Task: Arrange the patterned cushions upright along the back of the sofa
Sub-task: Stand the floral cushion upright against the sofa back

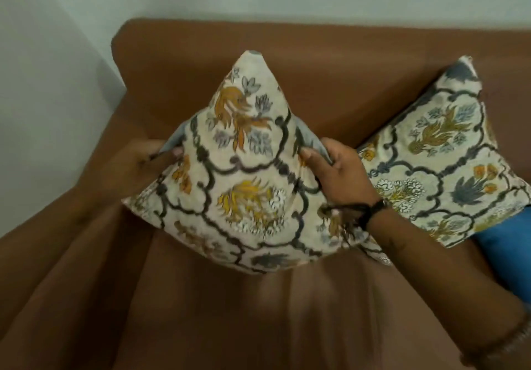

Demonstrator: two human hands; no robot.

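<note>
Both hands, left hand (pixel 138 157) and right hand (pixel 339 165), pinch a patterned cushion (pixel 244 174) standing on the brown sofa (pixel 330 62); pressing it squarely against the backrest should keep it upright

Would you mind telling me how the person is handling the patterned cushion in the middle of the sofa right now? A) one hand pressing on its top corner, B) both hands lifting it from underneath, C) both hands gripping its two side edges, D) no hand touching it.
C: the left hand and the right hand each pinch a side edge of the middle cushion, which stands on the sofa seat.
</note>
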